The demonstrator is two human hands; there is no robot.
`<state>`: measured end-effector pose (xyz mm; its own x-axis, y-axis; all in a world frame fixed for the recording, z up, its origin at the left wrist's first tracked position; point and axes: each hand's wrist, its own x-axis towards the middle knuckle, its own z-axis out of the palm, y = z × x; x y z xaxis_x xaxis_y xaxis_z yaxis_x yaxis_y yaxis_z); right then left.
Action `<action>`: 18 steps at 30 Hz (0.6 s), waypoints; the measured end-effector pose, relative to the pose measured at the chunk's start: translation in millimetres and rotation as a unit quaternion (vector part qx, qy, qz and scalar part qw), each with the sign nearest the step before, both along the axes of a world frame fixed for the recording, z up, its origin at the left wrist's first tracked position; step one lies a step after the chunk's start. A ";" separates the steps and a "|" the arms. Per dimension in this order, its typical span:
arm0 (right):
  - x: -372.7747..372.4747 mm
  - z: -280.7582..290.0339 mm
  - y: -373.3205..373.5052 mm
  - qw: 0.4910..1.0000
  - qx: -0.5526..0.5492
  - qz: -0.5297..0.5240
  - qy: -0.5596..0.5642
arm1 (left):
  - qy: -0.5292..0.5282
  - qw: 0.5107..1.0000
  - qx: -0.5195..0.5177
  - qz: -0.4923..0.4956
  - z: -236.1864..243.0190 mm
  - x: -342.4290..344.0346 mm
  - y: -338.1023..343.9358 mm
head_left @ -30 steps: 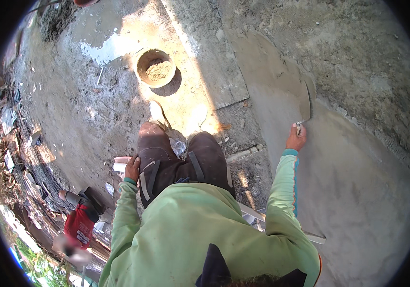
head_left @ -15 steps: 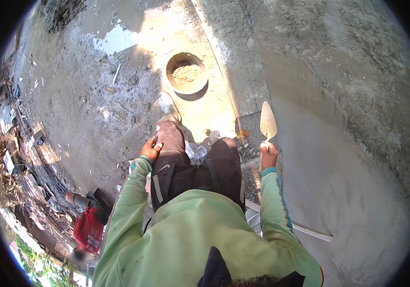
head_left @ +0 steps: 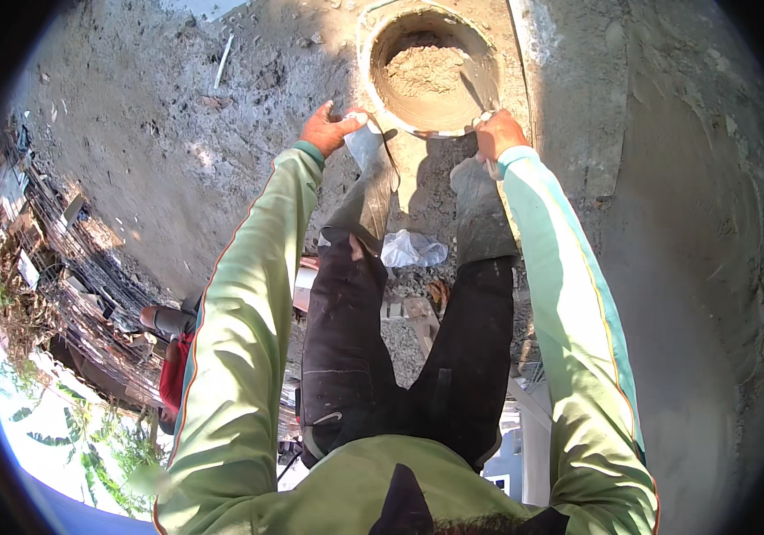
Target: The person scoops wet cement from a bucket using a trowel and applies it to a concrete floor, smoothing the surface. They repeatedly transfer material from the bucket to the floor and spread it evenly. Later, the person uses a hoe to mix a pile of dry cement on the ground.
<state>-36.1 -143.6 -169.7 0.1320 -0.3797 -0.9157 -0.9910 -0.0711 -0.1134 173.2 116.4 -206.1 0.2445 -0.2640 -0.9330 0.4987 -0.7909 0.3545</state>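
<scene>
A round bucket [head_left: 369,76] of wet mortar [head_left: 426,71] stands on the ground in front of my feet. My right hand [head_left: 499,135] is at the bucket's near right rim, closed around a trowel [head_left: 482,86] whose blade dips inside against the right wall. The hand hides the trowel's handle. My left hand [head_left: 330,129] reaches forward just left of the bucket, beside the toe of my left shoe. Its thumb stands apart from the fingers, and I see nothing in it.
A crumpled clear plastic bag [head_left: 413,250] lies between my legs. Smooth wet cement [head_left: 667,339] spreads to the right. Rubble and scrap [head_left: 87,276] line the left, where a person in red [head_left: 174,374] is partly hidden by my sleeve.
I have bent forward, and the bucket looks larger. My right hand has brought the trowel from the right side into the bucket. My left hand has left my thigh and reached forward.
</scene>
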 end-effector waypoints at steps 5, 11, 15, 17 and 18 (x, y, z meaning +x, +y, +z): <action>38.8 -138.6 -21.2 0.781 -0.002 0.608 -0.141 | 0.125 0.978 -0.117 0.117 -103.4 2.2 -69.2; 15.5 -52.2 16.4 0.885 0.100 0.448 -0.074 | 0.142 0.986 -0.045 0.074 -124.6 -25.8 -50.4; -0.9 9.2 10.3 0.946 -0.080 0.305 -0.072 | 0.014 0.998 -0.002 0.053 32.3 -61.9 -75.9; 25.3 74.7 6.3 0.978 -0.142 0.143 -0.046 | 0.002 0.997 -0.053 0.048 86.8 -75.7 -52.0; 46.3 111.0 19.0 0.972 -0.162 0.149 -0.078 | -0.030 0.995 -0.091 0.013 118.6 -79.5 -46.2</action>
<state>10.2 -124.6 -58.7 0.4081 -0.5688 -0.7141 -0.8934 -0.4097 -0.1842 93.7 70.2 -87.5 0.3072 -0.4200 -0.8540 0.4919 -0.6981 0.5203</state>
